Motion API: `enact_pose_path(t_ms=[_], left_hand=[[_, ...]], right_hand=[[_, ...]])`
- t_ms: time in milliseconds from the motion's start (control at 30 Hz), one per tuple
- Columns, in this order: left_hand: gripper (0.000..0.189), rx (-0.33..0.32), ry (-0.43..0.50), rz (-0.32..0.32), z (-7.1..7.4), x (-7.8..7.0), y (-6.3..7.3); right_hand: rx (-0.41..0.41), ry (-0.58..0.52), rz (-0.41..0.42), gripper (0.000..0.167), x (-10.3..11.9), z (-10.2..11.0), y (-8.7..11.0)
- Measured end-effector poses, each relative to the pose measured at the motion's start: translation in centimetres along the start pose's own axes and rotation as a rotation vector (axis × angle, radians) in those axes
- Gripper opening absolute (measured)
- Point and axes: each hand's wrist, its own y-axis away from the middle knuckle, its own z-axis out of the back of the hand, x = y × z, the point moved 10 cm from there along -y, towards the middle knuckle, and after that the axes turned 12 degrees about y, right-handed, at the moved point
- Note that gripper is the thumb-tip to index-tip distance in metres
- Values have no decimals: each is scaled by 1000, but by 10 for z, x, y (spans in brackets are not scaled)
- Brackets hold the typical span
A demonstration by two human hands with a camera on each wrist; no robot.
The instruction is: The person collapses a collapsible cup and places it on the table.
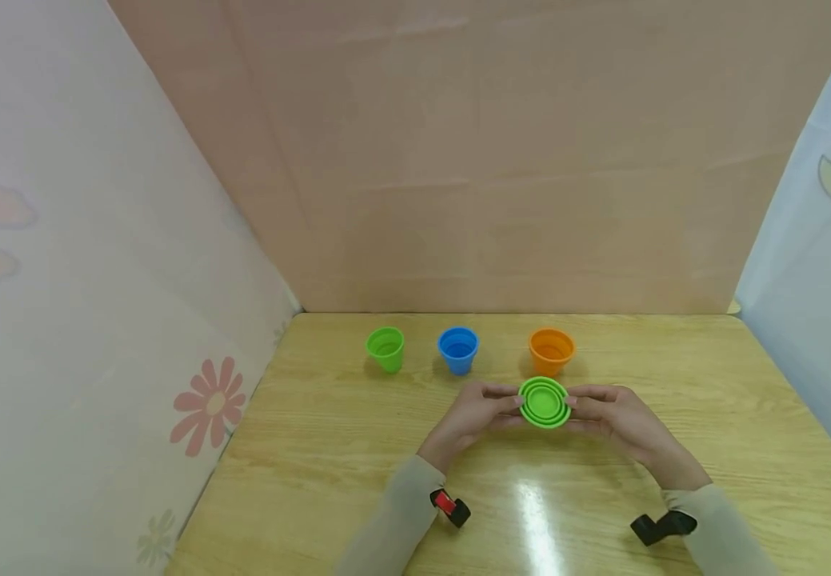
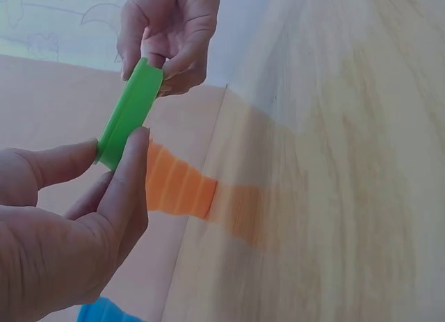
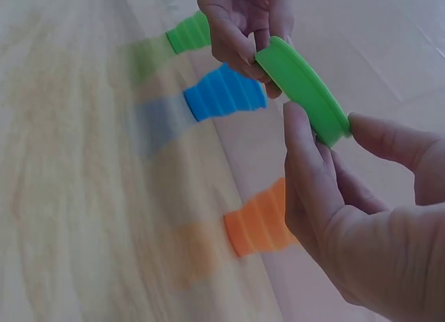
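A collapsed green folding cup (image 1: pixel 545 402), flattened into a ringed disc, is held above the table between both hands. The left hand (image 1: pixel 483 414) pinches its left edge with thumb and fingers. On the opposite edge, the right hand (image 1: pixel 617 420) pinches it the same way. Seen edge-on in the left wrist view, the green cup (image 2: pixel 130 113) is a thin band with a wider rim. Just behind it stands an expanded orange cup (image 1: pixel 551 350), its lower front close to the held disc in the head view.
An expanded blue cup (image 1: pixel 458 350) and an expanded green cup (image 1: pixel 386 349) stand in a row left of the orange one. The wooden table (image 1: pixel 300 456) meets a tan backdrop (image 1: pixel 516 160) behind, with pale decorated walls at both sides.
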Motion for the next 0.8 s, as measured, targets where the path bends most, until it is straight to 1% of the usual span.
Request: enact_pose_path(t_ms=[133,233,400,500,600,733,800], left_hand=[[22,7,-19,-12,-13,-6,-4],[21,15,-23,-19,-23,-9,-8],[21,19,-21,-59,-42,-14,-17],[20,9,-29,-69,-54,-12,-22],[19,-15,-25,-74,-63,-8,-28],[18,-52,-23,-86,-73,-3,-35],[18,-53,-21,-90,-79,0,-39]], right_hand=[[11,12,23,31,7,11,5],[35,-16,54,36,12,18,9],[80,-65,120,41,21,32,16],[109,-99,140,44,23,42,21],[139,-127,156,48,21,52,26],[162,-157,168,51,15,65,30],[167,-170,171,52,12,71,33]])
